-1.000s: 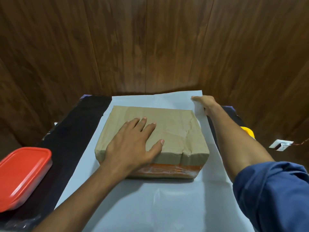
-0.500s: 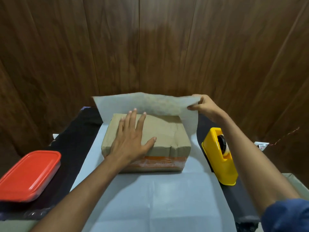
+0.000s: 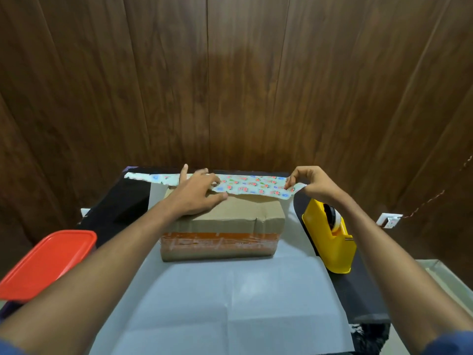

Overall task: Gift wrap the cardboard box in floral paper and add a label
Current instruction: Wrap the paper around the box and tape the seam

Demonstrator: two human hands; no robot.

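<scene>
Since half a second ago the far flap of the paper (image 3: 245, 187) has come over toward the viewer, so its floral face now shows as a band across the middle of the frame, and the left hand (image 3: 198, 193) has slid from the box top up to that flap. The left hand lies with fingers spread and straight, pressing the flap onto the far edge of the box (image 3: 222, 226). The right hand (image 3: 311, 183) pinches the flap's right corner between thumb and fingers, holding it just above the box. The box sits at frame centre on the white underside of the paper, its long axis running left to right, below both hands in the picture. The flap must travel down-frame across the box top; the left hand is the nearer to its middle. A tape dispenser (image 3: 330, 242) stands just right of the paper, on the right hand's side.
</scene>
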